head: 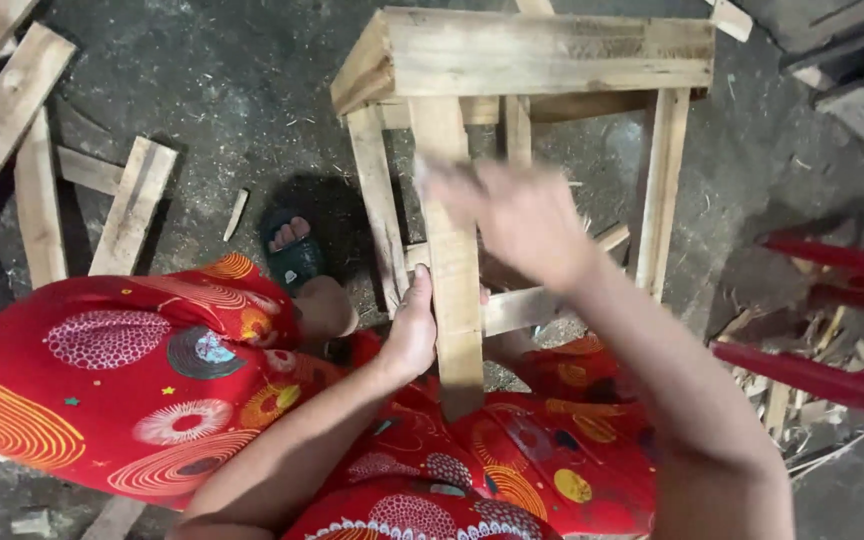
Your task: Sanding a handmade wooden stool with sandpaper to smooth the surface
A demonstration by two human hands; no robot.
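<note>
Steadying a rough wooden stool (pixel 512 90) against the knees.
Left hand (pixel 412 335) fingers wrap its near leg (pixel 452 290) as a brace; right hand (pixel 522 220) hovers, fingers spread (motion-blurred).

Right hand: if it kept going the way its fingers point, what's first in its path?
Likely the near front leg of the wooden stool. The right hand is motion-blurred, its fingers aimed left at that leg's upper part, which the left hand grips lower down. Depth is unclear; it may already touch.

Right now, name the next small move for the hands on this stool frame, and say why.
Probably bring the right hand down onto the leg. The left hand already clasps that leg, while the right is blurred, hovering open above it, so the stool frame is steadied from one side only.
</note>
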